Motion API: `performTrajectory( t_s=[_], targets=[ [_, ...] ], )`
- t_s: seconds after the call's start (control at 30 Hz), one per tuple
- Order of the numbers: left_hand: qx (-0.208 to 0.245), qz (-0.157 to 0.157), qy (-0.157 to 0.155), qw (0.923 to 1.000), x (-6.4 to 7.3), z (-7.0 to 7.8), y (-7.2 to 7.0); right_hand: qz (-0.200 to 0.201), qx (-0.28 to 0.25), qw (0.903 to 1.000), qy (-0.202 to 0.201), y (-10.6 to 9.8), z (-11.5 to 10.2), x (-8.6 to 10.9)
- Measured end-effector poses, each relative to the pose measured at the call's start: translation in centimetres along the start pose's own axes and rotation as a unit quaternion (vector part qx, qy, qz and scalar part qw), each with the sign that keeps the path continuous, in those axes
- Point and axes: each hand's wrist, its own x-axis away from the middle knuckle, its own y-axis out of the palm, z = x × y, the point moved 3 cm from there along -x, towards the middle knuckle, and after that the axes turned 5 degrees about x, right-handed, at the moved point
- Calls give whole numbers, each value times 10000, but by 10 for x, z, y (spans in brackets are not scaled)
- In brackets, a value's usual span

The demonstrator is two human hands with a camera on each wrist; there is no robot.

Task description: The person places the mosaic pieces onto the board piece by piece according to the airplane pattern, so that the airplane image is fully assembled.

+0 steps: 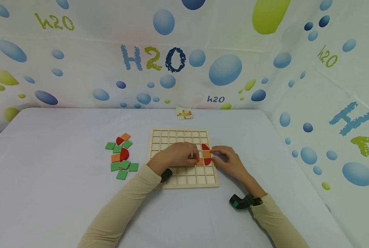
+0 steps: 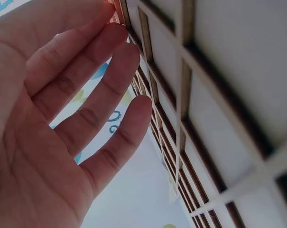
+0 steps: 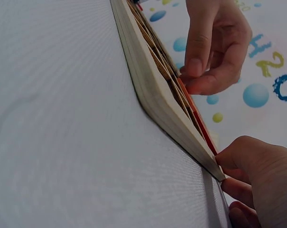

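Observation:
A light wooden grid board (image 1: 184, 186) lies on the white table. My left hand (image 1: 178, 154) reaches over it, thumb and index finger together at an orange square tile (image 1: 200, 162) in a right-hand cell; in the left wrist view the other fingers of that hand (image 2: 86, 95) stretch out beside the grid. Two red rounded tiles (image 1: 207, 161) and another orange square (image 1: 206, 154) sit in the rightmost column. With thumb and index finger apart, my right hand (image 1: 232, 163) touches the board's right edge, also seen in the right wrist view (image 3: 167, 109).
Left of the board lies a loose group of green squares (image 1: 122, 175), orange squares (image 1: 115, 158) and red rounded tiles (image 1: 124, 153), some overlapping. A small pattern card (image 1: 184, 113) lies behind the board. Patterned cloth (image 1: 103, 69) hangs behind the table.

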Motion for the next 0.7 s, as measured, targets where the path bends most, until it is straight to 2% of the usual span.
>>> performTrajectory(
  t_s=[0.7],
  targets=[
    [410, 344, -351, 9979, 28, -9, -13, -37, 23, 10000, 53, 0, -2, 1]
  ],
)
